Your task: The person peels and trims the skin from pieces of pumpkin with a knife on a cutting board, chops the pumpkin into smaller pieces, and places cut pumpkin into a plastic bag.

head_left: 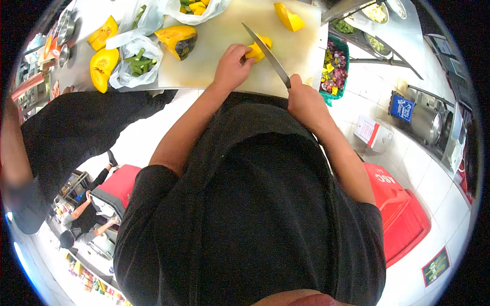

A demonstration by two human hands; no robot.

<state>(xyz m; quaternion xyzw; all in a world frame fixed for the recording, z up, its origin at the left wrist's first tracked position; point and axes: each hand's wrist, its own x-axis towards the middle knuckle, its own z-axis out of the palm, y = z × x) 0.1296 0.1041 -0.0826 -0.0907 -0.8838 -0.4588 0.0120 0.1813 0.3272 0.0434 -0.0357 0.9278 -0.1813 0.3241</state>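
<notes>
My right hand (305, 101) is wrapped around the handle of a kitchen knife (269, 57), its long blade slanting up and left. The blade lies over or against a small yellow pumpkin piece (256, 52) on the white cutting board (219, 35); how deep it sits I cannot tell. With curled fingers, my left hand (234, 67) holds that piece from its left side. Left of this hand, a larger pumpkin wedge (176, 41) with dark green rind rests at the board's edge. Another pumpkin wedge (289, 18) lies at the far right of the board.
Two pumpkin wedges (104, 69) and a plastic bag of cut green vegetables (137, 65) sit to the left. Another bag (196, 13) holds pumpkin chunks. A green basket of scraps (334, 69) stands right of the board. Beside me on the left is another person (76, 132).
</notes>
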